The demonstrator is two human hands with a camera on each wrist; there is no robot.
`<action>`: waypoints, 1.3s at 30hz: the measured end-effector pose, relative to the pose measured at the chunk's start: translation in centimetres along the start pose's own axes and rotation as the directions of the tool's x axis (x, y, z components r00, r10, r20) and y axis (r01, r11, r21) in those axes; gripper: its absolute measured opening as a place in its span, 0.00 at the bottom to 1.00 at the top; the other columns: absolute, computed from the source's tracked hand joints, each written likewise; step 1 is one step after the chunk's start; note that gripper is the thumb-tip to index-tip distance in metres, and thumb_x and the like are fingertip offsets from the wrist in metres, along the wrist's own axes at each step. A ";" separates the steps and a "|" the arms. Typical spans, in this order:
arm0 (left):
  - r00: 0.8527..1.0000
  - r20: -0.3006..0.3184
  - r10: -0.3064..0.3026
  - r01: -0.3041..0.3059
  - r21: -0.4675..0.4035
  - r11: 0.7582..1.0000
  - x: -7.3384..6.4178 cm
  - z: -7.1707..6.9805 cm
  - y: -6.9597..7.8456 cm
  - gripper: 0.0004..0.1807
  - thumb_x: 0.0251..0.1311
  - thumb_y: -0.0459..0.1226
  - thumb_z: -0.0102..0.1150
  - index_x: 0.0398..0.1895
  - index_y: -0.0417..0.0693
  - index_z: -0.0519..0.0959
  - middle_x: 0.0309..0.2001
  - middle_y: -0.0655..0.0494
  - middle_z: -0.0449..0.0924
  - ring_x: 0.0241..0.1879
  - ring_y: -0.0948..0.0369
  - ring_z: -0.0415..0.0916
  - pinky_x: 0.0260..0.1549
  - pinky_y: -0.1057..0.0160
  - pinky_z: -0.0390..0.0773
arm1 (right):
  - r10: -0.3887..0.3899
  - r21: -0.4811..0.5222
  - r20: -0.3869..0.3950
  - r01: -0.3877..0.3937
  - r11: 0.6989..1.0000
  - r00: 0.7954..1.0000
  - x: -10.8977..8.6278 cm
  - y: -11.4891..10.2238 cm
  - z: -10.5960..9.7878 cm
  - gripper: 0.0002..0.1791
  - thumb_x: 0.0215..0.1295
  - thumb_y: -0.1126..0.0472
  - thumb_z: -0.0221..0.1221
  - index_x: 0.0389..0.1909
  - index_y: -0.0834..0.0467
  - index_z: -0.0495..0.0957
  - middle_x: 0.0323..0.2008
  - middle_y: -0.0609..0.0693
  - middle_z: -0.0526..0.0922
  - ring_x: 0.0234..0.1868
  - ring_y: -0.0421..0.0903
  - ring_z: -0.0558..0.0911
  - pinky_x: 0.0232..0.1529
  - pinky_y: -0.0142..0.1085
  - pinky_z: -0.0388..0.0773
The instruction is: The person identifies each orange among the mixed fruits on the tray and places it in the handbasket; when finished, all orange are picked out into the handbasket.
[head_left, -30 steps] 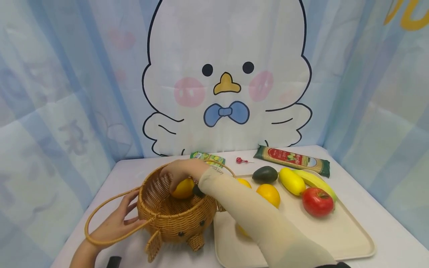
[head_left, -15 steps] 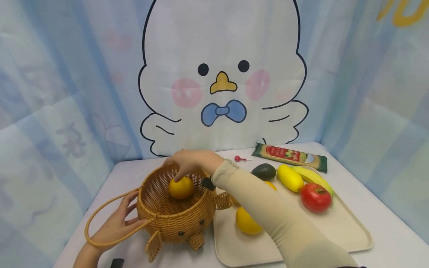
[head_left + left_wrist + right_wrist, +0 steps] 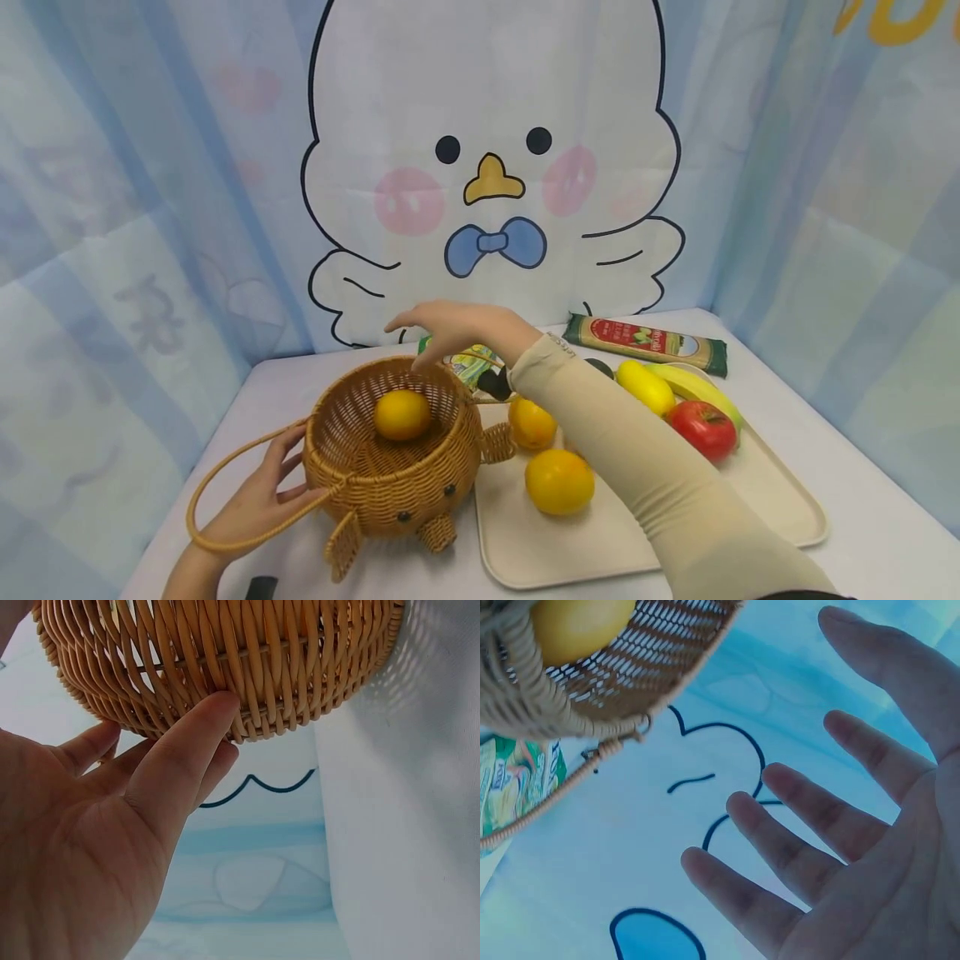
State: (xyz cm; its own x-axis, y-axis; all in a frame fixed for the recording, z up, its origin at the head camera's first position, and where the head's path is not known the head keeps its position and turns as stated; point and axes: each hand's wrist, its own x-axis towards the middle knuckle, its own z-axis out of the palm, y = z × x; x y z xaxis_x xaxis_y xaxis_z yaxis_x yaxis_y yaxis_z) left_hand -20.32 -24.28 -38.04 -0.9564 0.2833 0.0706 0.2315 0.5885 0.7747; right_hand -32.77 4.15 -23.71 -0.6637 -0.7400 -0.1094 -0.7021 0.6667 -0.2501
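A round orange-yellow fruit (image 3: pixel 402 415) lies inside the wicker basket (image 3: pixel 405 504), which has an animal face on its front. My right hand (image 3: pixel 457 327) is over the basket's back rim, its fingers spread and holding nothing; the right wrist view shows the bare palm (image 3: pixel 877 847) apart from the basket. On the basket's left side, my left hand (image 3: pixel 258 500) rests its fingers and thumb against the woven wall (image 3: pixel 247 667). One basket handle (image 3: pixel 225 446) loops over the left wrist.
Right of the basket, a cream tray (image 3: pixel 585 546) bears two orange-yellow fruits (image 3: pixel 558 482), a yellow fruit (image 3: pixel 645 387), a banana (image 3: pixel 697 390), a red apple (image 3: pixel 703 429) and a partly hidden avocado (image 3: pixel 600 367). Behind lie a green packet (image 3: pixel 472 362) and a long pack (image 3: pixel 647 342).
My right hand has let go of the orange-yellow fruit inside the basket and risen up and slightly right out of it. The left hand stays at the basket's side.
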 end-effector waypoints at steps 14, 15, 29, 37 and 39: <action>1.000 0.007 -0.006 0.006 -0.012 1.000 0.1 0.0 0.1 0.48 0.59 0.44 0.61 0.73 0.51 0.40 0.74 0.37 0.36 0.68 0.30 0.47 0.53 0.46 0.79 | 0.036 0.031 -0.067 -0.033 0.999 0.997 -1.9 2.3 -1.1 0.38 0.59 0.49 0.63 0.70 0.43 0.58 0.71 0.47 0.60 0.72 0.48 0.60 0.72 0.47 0.63; 1.000 0.007 -0.004 0.004 -0.013 1.000 0.1 0.0 0.1 0.47 0.59 0.44 0.61 0.73 0.51 0.40 0.74 0.37 0.36 0.68 0.30 0.47 0.53 0.45 0.79 | 0.039 0.034 -0.068 -0.037 0.999 0.997 -2.0 2.4 -1.1 0.38 0.59 0.49 0.63 0.70 0.43 0.58 0.71 0.47 0.60 0.72 0.48 0.60 0.72 0.47 0.63; 1.000 0.007 -0.024 0.024 -0.018 1.000 0.1 0.0 0.0 0.48 0.59 0.45 0.61 0.73 0.51 0.39 0.74 0.38 0.36 0.68 0.30 0.47 0.54 0.44 0.79 | 0.103 0.081 -0.115 -0.094 0.992 0.988 -5.0 4.7 -1.8 0.38 0.58 0.52 0.63 0.69 0.43 0.60 0.70 0.48 0.63 0.66 0.52 0.69 0.67 0.47 0.70; 1.000 0.004 0.009 -0.009 -0.015 1.000 0.0 -0.1 -0.2 0.47 0.60 0.44 0.61 0.73 0.51 0.40 0.74 0.38 0.36 0.67 0.30 0.49 0.52 0.49 0.81 | 0.149 0.107 -0.131 -0.135 0.985 0.980 -6.8 6.3 -2.0 0.38 0.57 0.52 0.64 0.69 0.44 0.60 0.69 0.51 0.64 0.65 0.53 0.69 0.66 0.49 0.70; 1.000 0.004 0.010 -0.010 -0.017 1.000 0.1 -0.1 -0.2 0.47 0.60 0.44 0.60 0.73 0.51 0.40 0.74 0.38 0.36 0.68 0.30 0.48 0.52 0.50 0.81 | 0.160 0.103 -0.132 -0.147 0.984 0.978 -7.0 6.5 -2.1 0.38 0.57 0.52 0.64 0.69 0.44 0.60 0.69 0.51 0.64 0.65 0.53 0.69 0.66 0.49 0.71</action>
State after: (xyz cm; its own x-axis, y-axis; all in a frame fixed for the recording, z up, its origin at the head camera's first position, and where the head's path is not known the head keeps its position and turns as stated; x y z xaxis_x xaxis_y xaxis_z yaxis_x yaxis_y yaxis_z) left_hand -20.44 -24.46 -38.14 -0.9533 0.2921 0.0764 0.2383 0.5727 0.7844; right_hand -33.25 13.90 -22.53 -0.7958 -0.6053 -0.0199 -0.5665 0.7556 -0.3289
